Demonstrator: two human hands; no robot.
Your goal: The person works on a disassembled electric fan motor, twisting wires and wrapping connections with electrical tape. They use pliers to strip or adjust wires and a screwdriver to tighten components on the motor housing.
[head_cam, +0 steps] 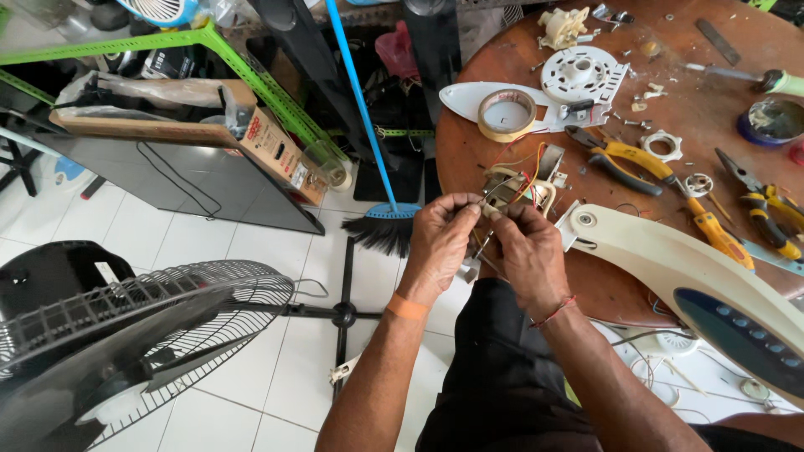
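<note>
My left hand [440, 243] and my right hand [528, 251] meet at the near edge of a round brown table [712, 109]. Both pinch thin wires that run from a small fan motor assembly [515, 188] with red and yellow leads, lying just beyond my fingers. A small white part [471, 269] hangs under my left hand. An orange band is on my left wrist and a red string on my right. A cream fan housing with a dark button panel [695, 285] lies right of my right hand.
On the table lie a roll of tape [507, 115], yellow-handled pliers [628, 159], a yellow screwdriver [712, 226], cutters [766, 209], a white round plate [582, 75] and loose screws. On the tiled floor stand a fan guard [142, 335], a blue broom [385, 222] and a cardboard box [251, 134].
</note>
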